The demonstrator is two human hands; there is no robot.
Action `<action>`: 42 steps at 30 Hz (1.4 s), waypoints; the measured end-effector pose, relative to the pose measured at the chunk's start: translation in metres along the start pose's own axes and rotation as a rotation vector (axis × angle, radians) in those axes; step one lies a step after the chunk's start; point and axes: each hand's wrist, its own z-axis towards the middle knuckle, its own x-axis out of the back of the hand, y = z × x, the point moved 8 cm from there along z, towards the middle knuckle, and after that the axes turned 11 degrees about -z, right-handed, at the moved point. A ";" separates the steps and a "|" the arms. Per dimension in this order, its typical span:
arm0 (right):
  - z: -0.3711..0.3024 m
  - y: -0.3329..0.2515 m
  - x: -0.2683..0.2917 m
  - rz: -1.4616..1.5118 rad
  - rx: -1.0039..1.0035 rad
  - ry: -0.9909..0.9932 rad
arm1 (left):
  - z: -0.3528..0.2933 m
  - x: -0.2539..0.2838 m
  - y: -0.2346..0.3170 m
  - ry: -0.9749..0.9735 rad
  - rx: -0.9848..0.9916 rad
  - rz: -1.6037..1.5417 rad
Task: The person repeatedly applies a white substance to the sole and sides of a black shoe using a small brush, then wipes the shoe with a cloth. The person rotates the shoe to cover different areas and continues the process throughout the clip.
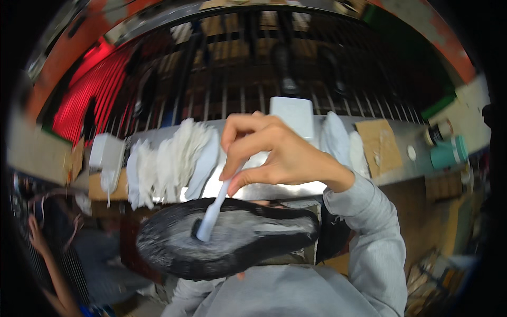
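A black shoe upper [274, 248] lies bottom-up in front of my body, its toe to the left. The underside is grey and rough-looking, with a pale strip toward the heel. My left hand [241, 276] is mostly hidden beneath the shoe; only bits of fingers show at its edges, holding it from below. Pinched between the thumb and fingers of my right hand [264, 150] is a brush [214, 214] with a white handle. Its dark bristles touch the grey underside, left of the middle.
White gloves or cloths [171, 158] line the metal bench, with more white cloths [338, 140] farther right. A white container [293, 113], brown cardboard [380, 148] and a teal bottle [449, 152] stand behind. Beyond is a barred rack [243, 100] with dark shoes. Another person's arm [55, 274] shows lower left.
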 end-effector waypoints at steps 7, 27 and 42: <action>-0.136 0.056 0.109 -0.170 -0.565 0.287 | -0.019 0.029 0.033 -0.240 -0.241 -0.076; -0.281 0.142 0.189 -0.892 -0.968 0.770 | 0.014 0.025 0.094 -0.571 -0.037 -0.039; -0.248 0.169 0.169 -0.615 -1.020 0.670 | 0.004 0.018 0.110 -0.644 -0.150 0.112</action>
